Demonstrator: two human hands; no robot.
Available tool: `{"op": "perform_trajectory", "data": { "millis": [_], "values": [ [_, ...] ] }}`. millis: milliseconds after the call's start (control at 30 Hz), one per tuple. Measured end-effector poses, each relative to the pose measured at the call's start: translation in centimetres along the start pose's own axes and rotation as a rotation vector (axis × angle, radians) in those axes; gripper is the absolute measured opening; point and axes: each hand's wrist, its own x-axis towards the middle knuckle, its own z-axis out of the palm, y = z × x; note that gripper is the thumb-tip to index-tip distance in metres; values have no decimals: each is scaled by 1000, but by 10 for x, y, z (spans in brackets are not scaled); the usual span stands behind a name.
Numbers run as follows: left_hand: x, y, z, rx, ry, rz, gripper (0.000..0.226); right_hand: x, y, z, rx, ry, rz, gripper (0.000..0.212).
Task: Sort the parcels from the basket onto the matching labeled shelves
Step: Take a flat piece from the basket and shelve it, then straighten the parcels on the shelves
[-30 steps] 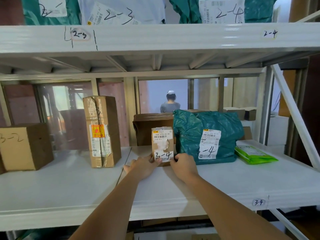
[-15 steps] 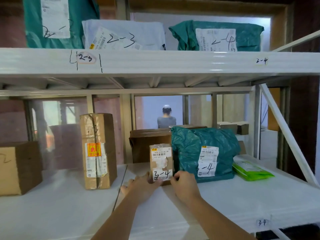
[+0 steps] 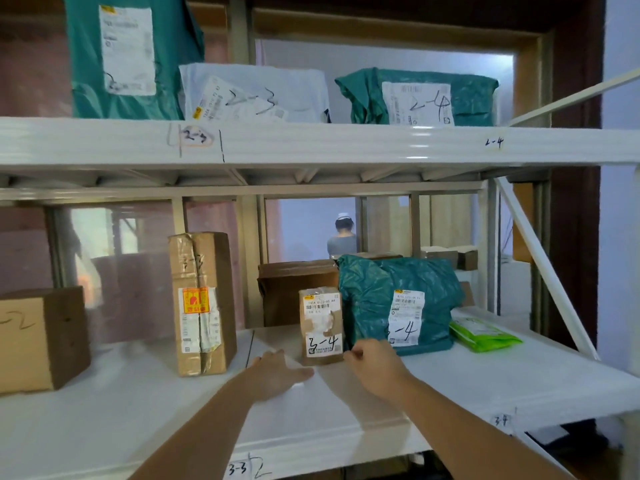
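Right hand: fingers curled, tips at lower right corner of small box; actual grip cannot be told. Left hand: fingers straight, flat on lower shelf, just left of box base. Box: upright brown cardboard, taped, creased, white barcode label, handwritten "3-4". Touching its right side, crinkled green poly bag, also "-4". Shelf: smooth white metal, glossy.
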Motion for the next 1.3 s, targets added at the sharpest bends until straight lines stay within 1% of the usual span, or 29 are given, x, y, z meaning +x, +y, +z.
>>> {"op": "perform_trajectory", "data": {
  "millis": [100,167,200,233,267,300,333,367,400,433,500,533,600,633,700,733,767,800,833,867,900,933,1000,1100,1133,1167,1200,1233,1300],
  "values": [
    [-33,2,-5,23,-21,39,98,-22,7,-15,-128,-126,-77,32],
    [-55,1,-5,64,-17,62,95,-36,13,-24,-242,-214,-108,39],
    [-67,0,-4,61,-15,73,97,-44,15,-31,-287,-252,-106,52],
    [-79,-1,-3,51,-12,87,101,-53,17,-37,-309,-281,-101,74],
    [-91,-2,-1,38,-9,92,104,-62,19,-44,-300,-294,-102,101],
    [-104,-1,0,33,-2,88,104,-72,22,-51,-297,-323,-100,124],
    [-118,0,2,37,10,82,100,-84,23,-59,-313,-354,-109,139],
    [-131,1,5,47,19,83,95,-97,23,-68,-334,-400,-106,146],
    [-143,0,8,59,19,78,92,-112,22,-77,-349,-442,-92,145],
    [-155,1,12,77,13,71,90,-128,21,-85,-356,-461,-71,137],
    [-182,2,19,115,16,60,86,-156,23,-96,-347,-450,-50,108],
    [-194,1,22,126,21,55,85,-168,26,-100,-334,-445,-42,107],
    [-218,2,27,141,15,57,85,-190,30,-108,-333,-458,-35,130],
    [-229,2,28,148,6,61,85,-198,33,-110,-321,-462,-31,135],
    [-251,2,30,124,-24,62,93,-215,33,-114,-291,-461,-38,128],
    [-259,0,31,106,-29,74,100,-222,34,-116,-266,-454,-51,131],
    [-265,-4,33,100,-30,84,97,-229,33,-117,-249,-460,-63,137],
    [-273,-7,34,104,-26,78,84,-236,33,-117,-237,-479,-58,139],
    [-284,-8,35,106,-25,75,70,-241,31,-117,-231,-489,-59,135],
    [-294,-10,34,103,-15,70,64,-248,27,-117,-237,-494,-53,126],
    [-304,-11,33,107,-7,76,64,-252,23,-116,-251,-495,-60,116],
    [-313,-14,32,120,-7,72,65,-257,19,-116,-264,-498,-58,110],
    [-328,-20,28,123,-2,67,67,-262,10,-114,-286,-495,-63,109],
    [-347,-35,23,108,32,33,66,-267,-4,-106,-295,-478,-92,121],
    [-353,-41,22,122,42,20,68,-269,-8,-101,-296,-464,-100,119],
    [-360,-48,23,151,50,24,72,-272,-12,-95,-298,-446,-116,110],
    [-369,-53,23,178,59,24,74,-276,-18,-90,-296,-428,-118,97],
    [-377,-60,23,192,65,22,73,-279,-22,-82,-296,-414,-127,87],
    [-391,-74,21,188,59,8,65,-286,-33,-68,-314,-418,-134,80]
  ]
}}
